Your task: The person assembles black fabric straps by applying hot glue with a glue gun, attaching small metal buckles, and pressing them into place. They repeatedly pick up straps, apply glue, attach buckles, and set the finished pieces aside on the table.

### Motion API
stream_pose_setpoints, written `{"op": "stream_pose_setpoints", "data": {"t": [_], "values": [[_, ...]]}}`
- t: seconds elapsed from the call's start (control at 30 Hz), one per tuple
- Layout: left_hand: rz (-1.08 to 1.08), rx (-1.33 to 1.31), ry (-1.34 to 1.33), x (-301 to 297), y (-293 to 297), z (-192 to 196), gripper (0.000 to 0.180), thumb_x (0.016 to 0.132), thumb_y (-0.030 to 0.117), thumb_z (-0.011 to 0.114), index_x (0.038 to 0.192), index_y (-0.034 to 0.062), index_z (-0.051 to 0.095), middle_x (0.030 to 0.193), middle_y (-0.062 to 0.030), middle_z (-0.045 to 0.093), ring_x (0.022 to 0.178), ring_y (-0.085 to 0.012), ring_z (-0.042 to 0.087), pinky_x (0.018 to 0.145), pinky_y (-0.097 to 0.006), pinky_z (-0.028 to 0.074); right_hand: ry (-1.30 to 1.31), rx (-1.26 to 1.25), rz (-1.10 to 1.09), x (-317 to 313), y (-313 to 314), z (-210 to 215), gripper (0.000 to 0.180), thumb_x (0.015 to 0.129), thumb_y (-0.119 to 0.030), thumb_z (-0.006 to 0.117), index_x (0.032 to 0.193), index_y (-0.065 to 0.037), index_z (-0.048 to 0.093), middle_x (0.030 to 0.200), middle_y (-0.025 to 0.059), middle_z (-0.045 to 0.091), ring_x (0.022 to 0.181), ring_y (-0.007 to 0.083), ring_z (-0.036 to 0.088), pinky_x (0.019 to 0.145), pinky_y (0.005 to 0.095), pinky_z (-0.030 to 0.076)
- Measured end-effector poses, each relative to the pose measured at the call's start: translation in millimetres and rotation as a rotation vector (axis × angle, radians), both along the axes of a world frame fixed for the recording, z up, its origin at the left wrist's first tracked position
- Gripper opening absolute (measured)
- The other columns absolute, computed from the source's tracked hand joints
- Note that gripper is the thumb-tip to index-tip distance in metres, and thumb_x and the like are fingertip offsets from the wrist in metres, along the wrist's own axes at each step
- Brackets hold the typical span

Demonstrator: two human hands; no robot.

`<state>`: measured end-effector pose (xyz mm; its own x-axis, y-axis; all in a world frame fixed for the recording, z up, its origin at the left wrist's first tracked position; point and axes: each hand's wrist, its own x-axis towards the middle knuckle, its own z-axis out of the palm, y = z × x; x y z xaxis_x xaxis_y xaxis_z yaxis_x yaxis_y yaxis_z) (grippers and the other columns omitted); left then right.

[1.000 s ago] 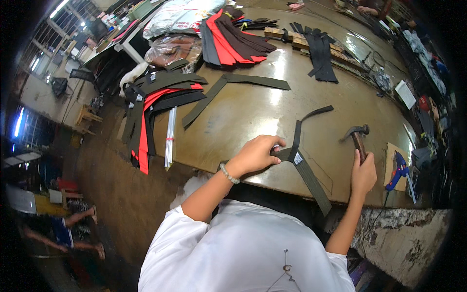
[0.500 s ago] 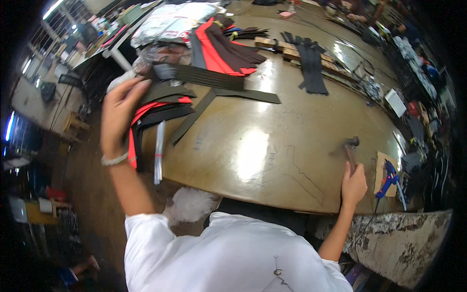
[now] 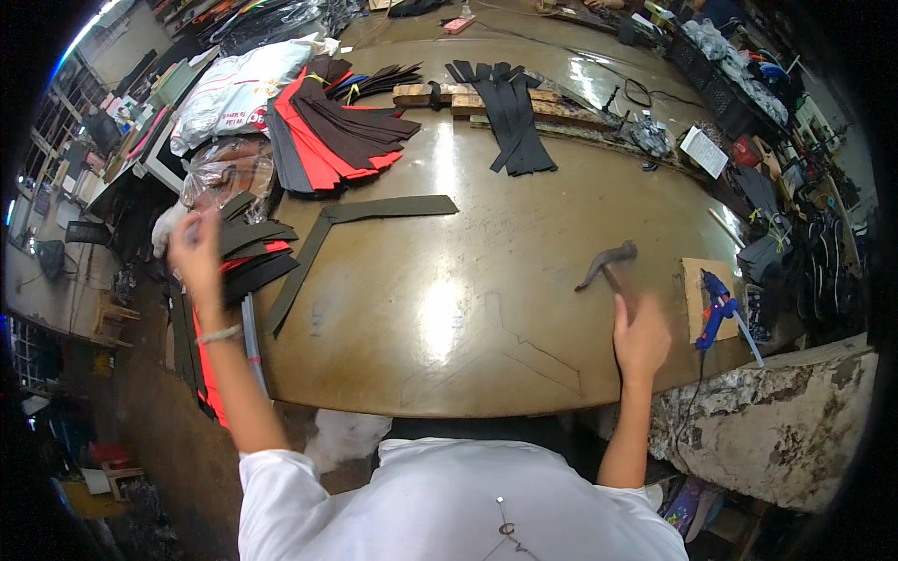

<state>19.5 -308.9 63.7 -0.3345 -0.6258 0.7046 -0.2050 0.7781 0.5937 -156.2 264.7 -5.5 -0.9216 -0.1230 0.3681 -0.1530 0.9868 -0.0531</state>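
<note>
On cardboard (image 3: pixel 693 288) near the hammer (image 3: pixel 619 254) lies a glue gun (image 3: pixel 717 309).

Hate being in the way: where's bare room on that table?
Mid-table, between the bent dark strip and the hammer; a drawn outline marks its front. A narrower gap separates hammer and glue gun. Crowded: the left side, with piled strips.

1. A tube light (image 3: pixel 82 35) glowed at the upper left.
2. White glare streaked the middle of the glossy surface (image 3: pixel 374 280).
3. Motion blur smeared both hands (image 3: pixel 644 335).
4. Fisheye distortion bent the surface's near edge; the corners fell black.
5. Lower left, the floor (image 3: pixel 159 411) lay dim.
</note>
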Motion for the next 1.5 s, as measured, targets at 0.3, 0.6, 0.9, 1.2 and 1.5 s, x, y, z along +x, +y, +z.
{"op": "stream_pose_setpoints", "data": {"t": [0.3,0.6,0.9,1.2,1.5], "values": [[-0.474,-0.009,-0.703,-286.9,236.3,-68.2,0.03,0.086,0.031,0.068,0.099,0.0038,0.072,0.102,-0.0216,0.067,0.096,-0.0371,0.063,0.082,-0.043,0.051,-0.039,-0.162,-0.014,-4.8,3.2,0.5,0.037,0.09,-0.04,0.062,0.105,-0.006,0.061,0.094,0.0148,0.06,0.084,0.0349,0.063,0.069,0.046,0.05],[-0.796,0.564,-0.286,-259.5,236.9,-53.1,0.033,0.083,0.033,0.074,0.082,0.0003,0.073,0.075,-0.0078,0.069,0.071,-0.0152,0.062,0.067,-0.031,0.047,-0.061,-0.901,0.344,1.6,-31.9,19.3,0.022,0.09,-0.02,0.066,0.103,-0.003,0.065,0.104,0.008,0.059,0.089,0.0217,0.057,0.076,0.0342,0.048],[-0.785,0.757,-0.541,-18.8,295.2,-41.2,0.023,0.087,0.021,0.072,0.087,-0.0022,0.072,0.075,-0.0068,0.068,0.069,-0.0102,0.058,0.064,-0.027,0.046,-1.801,-1.368,0.71,-53.0,-135.0,10.1,0.027,0.093,-0.017,0.066,0.114,-0.001,0.062,0.083,-0.0012,0.062,0.061,0.0027,0.051,0.045,0.0158,0.041],[-0.607,0.246,-0.659,38.7,320.9,-51.6,0.011,0.083,0.022,0.073,0.085,0.0122,0.07,0.077,-0.0033,0.06,0.072,-0.0212,0.058,0.06,-0.034,0.048,-0.862,-0.988,0.713,-129.6,-200.5,8.9,0.028,0.083,-0.022,0.077,0.096,0.002,0.07,0.085,0.0062,0.069,0.071,0.0122,0.063,0.066,0.027,0.052],[-0.705,-0.028,-0.598,48.9,318.0,-58.8,0.026,0.082,0.026,0.073,0.107,0.019,0.071,0.095,0.0015,0.058,0.079,-0.0193,0.054,0.063,-0.033,0.048,-0.39,-0.695,0.568,-108.1,-224.8,-15.1,0.045,0.086,-0.037,0.069,0.119,-0.006,0.061,0.082,0.0113,0.066,0.078,0.0284,0.064,0.072,0.0398,0.05]]}}
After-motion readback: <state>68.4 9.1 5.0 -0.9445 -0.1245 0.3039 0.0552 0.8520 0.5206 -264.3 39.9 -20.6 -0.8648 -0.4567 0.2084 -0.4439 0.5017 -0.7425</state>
